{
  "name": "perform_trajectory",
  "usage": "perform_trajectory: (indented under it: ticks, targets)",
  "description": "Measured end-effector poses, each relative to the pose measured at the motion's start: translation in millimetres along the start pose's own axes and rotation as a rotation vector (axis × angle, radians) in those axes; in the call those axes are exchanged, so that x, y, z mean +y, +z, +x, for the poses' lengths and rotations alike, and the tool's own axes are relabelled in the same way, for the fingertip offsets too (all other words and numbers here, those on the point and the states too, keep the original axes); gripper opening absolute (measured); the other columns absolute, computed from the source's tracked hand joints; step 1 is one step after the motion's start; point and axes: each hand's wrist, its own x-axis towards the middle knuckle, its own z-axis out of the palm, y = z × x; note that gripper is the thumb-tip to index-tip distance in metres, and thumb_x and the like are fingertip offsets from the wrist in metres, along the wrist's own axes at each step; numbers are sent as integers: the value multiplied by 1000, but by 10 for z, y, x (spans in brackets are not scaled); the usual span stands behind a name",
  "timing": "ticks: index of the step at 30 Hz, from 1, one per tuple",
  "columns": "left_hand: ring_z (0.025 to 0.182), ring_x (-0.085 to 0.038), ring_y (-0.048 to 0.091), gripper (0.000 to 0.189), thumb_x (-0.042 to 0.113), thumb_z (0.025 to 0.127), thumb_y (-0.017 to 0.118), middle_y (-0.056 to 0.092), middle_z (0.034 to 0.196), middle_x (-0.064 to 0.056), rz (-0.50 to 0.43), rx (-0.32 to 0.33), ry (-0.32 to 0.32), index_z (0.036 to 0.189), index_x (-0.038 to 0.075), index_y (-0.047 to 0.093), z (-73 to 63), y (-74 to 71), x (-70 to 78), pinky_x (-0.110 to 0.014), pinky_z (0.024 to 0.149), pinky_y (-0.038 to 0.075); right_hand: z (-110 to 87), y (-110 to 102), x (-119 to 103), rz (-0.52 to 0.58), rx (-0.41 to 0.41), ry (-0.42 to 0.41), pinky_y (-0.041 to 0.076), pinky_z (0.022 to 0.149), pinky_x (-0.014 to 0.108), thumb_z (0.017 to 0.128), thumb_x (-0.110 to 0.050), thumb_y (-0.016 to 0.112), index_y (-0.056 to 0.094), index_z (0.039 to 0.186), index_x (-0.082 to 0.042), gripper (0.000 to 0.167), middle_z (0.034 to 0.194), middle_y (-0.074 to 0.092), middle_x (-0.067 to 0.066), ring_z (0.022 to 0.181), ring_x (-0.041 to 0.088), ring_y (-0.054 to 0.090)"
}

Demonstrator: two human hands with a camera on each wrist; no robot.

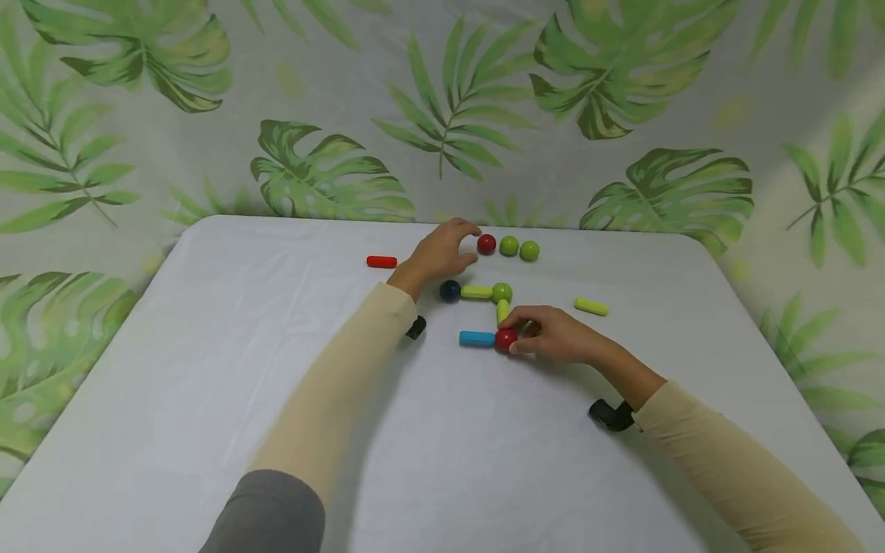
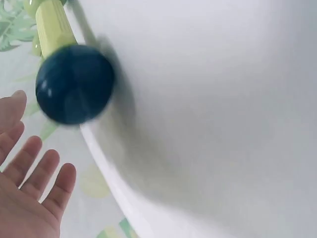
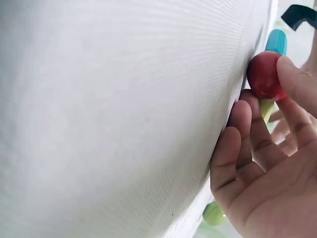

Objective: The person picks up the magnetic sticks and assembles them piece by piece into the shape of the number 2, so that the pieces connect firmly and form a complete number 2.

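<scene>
Landmark: corner green ball (image 1: 502, 292), directions as in the head view. A side green rod (image 1: 477, 293) runs left from it to a navy ball (image 1: 450, 291); a near green rod (image 1: 502, 310) runs towards the person to the near red ball (image 1: 505, 339), with a blue rod (image 1: 477, 339) pointing left from that.

Right hand (image 1: 561, 336), nearer than the landmark: grasping the near red ball, thumb against it.
Left hand (image 1: 440, 251), beyond and left of the landmark: fingers spread, grip released, just beside the far red ball (image 1: 486, 244); contact cannot be told. Two green balls (image 1: 509, 246) lie beyond the landmark. Loose green rod (image 1: 591, 306) to its right; red rod (image 1: 382, 262) well to its left.

Handling, judged: steady, light pinch on the near red ball, no twist at the joints. Left thumb and fingertips should oppose each other across the far red ball before squeezing, lest it roll; wrist clear of the navy ball.
</scene>
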Motion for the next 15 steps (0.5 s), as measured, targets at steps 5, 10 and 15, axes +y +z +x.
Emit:
perform_trajectory:
  ticks: [5,10,15]
  targets:
    - [150,-22,30,62,26,98,58,31,162,-4,50,-89,-57,154,17,35,96,68,96,-41,122,32,-14,15,29,31,-5,-1,52,82,29,90,-17,73,66,122,-16,33,114,66,8,94,21,58]
    - [153,-24,25,65,23,99,57,23,166,-2,78,-132,-67,157,20,29,141,43,144,-43,122,31,-15,14,22,20,-8,-3,52,80,29,90,-17,72,66,122,-16,33,114,66,8,93,20,58]
    - [151,-27,29,61,19,99,54,25,166,0,115,-132,-67,156,22,32,189,36,137,-45,119,35,-6,-4,22,-2,5,-13,52,82,30,89,-16,73,66,121,-17,33,114,67,7,94,20,59]
